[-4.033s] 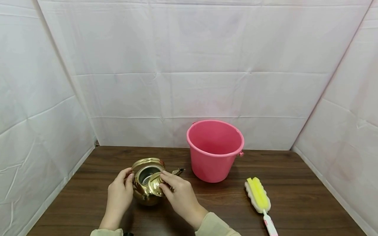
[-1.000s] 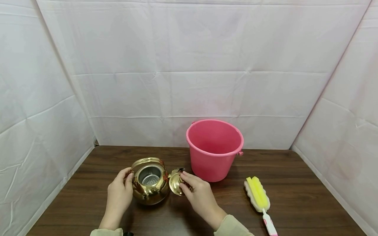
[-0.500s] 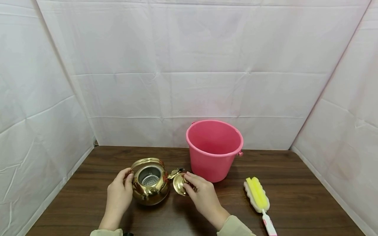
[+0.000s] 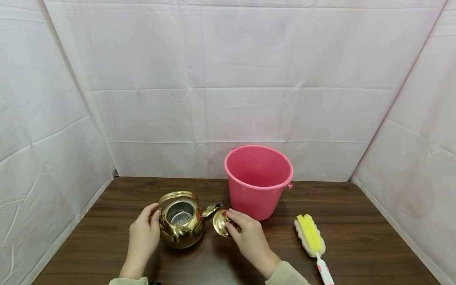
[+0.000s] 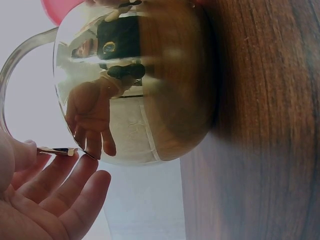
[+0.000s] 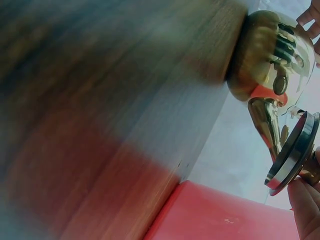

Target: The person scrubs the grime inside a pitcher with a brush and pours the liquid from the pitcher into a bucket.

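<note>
A shiny gold teapot stands upright on the table, its top uncovered and a perforated metal strainer inside. My left hand pinches the near end of the teapot's arched handle between thumb and fingers, on the left side. To the right of the spout, my right hand pinches the gold lid by its knob. The lid is tilted and held in the air; in the right wrist view its steel inner rim faces the teapot.
A pink bucket stands behind my right hand, near the back of the dark wooden table. On the right lies a yellow and white sponge brush with its handle toward me. White cloth hangs around the table.
My right hand has carried the lid from over the teapot's opening to the right, past the spout, uncovering the strainer. My left hand has stayed on the handle.
</note>
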{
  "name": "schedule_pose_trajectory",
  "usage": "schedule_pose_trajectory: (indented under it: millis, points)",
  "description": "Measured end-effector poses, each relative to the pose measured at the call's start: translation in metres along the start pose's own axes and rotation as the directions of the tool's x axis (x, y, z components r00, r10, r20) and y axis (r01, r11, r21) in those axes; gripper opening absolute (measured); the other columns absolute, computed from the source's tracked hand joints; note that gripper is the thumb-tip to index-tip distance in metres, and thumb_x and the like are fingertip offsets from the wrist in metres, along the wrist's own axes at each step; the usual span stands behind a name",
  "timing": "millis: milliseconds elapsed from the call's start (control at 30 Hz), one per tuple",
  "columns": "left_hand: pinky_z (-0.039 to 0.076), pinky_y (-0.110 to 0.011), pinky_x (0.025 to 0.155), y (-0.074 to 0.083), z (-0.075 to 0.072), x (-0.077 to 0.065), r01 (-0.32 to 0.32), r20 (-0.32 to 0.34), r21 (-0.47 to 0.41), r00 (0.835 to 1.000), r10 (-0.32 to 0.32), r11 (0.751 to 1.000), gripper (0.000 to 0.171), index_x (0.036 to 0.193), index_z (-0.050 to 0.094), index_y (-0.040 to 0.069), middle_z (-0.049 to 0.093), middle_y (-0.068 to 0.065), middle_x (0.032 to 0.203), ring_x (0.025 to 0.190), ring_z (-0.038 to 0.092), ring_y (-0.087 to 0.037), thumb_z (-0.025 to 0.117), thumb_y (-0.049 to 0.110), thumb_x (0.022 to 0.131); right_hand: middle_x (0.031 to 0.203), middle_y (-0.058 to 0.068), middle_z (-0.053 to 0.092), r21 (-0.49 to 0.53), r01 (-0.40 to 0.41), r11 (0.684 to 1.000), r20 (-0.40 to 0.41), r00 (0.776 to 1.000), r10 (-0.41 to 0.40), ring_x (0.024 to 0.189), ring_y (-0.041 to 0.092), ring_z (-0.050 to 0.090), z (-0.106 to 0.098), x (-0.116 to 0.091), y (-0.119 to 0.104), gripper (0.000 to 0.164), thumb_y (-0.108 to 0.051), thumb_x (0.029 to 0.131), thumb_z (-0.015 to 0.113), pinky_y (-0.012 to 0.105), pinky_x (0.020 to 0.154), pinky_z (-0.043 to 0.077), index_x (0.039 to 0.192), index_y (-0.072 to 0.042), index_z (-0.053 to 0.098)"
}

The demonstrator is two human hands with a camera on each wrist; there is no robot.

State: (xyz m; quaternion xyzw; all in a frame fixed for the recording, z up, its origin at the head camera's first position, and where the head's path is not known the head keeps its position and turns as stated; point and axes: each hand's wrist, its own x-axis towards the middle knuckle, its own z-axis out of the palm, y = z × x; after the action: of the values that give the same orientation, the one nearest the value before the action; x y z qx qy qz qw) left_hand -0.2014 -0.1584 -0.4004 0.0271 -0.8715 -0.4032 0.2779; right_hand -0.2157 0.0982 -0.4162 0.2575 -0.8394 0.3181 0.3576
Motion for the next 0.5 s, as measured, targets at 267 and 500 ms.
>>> schedule_pose_trajectory:
  millis: [267,500]
  points:
    - [0.049,-0.054,0.081,-0.0006,0.0001,-0.0004,-0.01,-0.012,0.0,1.0,0.01,1.0,0.026,0.118,0.058,-0.005,0.066,-0.027,0.107,0.098,0.064,-0.042,0.051,0.008,0.097,0.099,0.009,0.073,0.003,-0.007,1.0,0.008,1.0,0.007,0.095,0.018,0.07,-0.0005,-0.0024,0.005,0.031,-0.003,0.068,0.081,0.031,0.08,0.055,0.099,-0.002,0.074]
    - [0.049,-0.054,0.08,-0.0007,0.0001,-0.0003,-0.015,-0.013,-0.002,1.0,0.015,1.0,0.026,0.118,0.058,-0.005,0.066,-0.027,0.107,0.097,0.064,-0.042,0.051,0.009,0.097,0.099,0.008,0.073,-0.02,-0.025,0.999,0.016,1.0,0.025,0.094,0.018,0.07,-0.0016,-0.0043,0.0075,0.031,-0.003,0.068,0.081,0.03,0.08,0.055,0.099,-0.003,0.074]
